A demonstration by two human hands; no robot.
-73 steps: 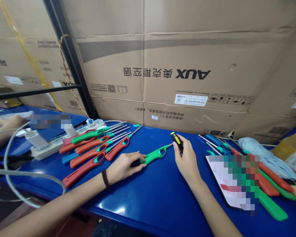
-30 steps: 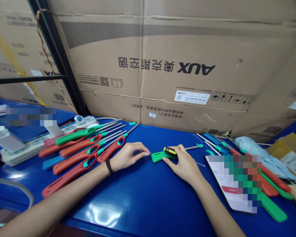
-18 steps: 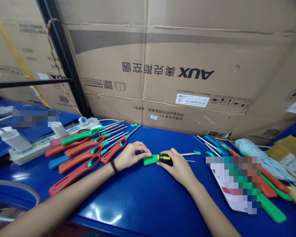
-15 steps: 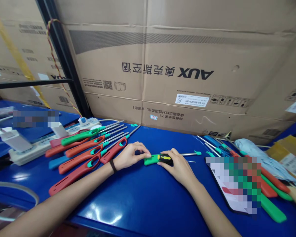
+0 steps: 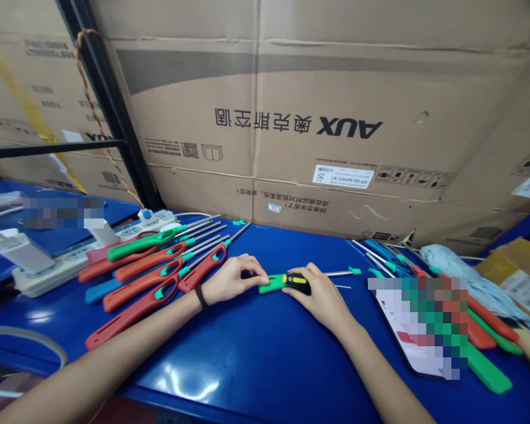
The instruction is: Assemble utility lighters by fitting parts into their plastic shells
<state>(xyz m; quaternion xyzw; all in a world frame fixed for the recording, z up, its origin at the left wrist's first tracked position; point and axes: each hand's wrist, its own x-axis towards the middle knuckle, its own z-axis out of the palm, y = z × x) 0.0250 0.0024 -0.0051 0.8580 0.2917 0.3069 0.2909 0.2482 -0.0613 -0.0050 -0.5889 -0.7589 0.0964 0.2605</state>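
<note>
Between my hands lies a green long-necked gas lighter [image 5: 270, 287], its metal tube and teal tip pointing right. My left hand [image 5: 234, 280] is closed, thumb and forefinger pinching the lighter's butt end. In my right hand [image 5: 323, 295] is a black-and-yellow handle, apparently a screwdriver [image 5: 295, 282], lying against the lighter; a thin metal shaft [image 5: 343, 287] shows beyond the fingers. My right fingers curl around both, and the lighter's middle is hidden under them. Just left of my left hand rests a red lighter [image 5: 198, 277], beside several more red, orange, blue and green ones.
A white power strip [image 5: 48, 275] with plugs stands at the left. At right, a phone [image 5: 417, 347] lies by more lighters [image 5: 488, 368], partly blurred out, and a pale blue plastic bag [image 5: 459, 271]. A large cardboard box [image 5: 265, 141] walls off the back of the blue table [image 5: 229, 365].
My hands keep nearly the same hold on the lighter and screwdriver. The view has shifted very slightly.
</note>
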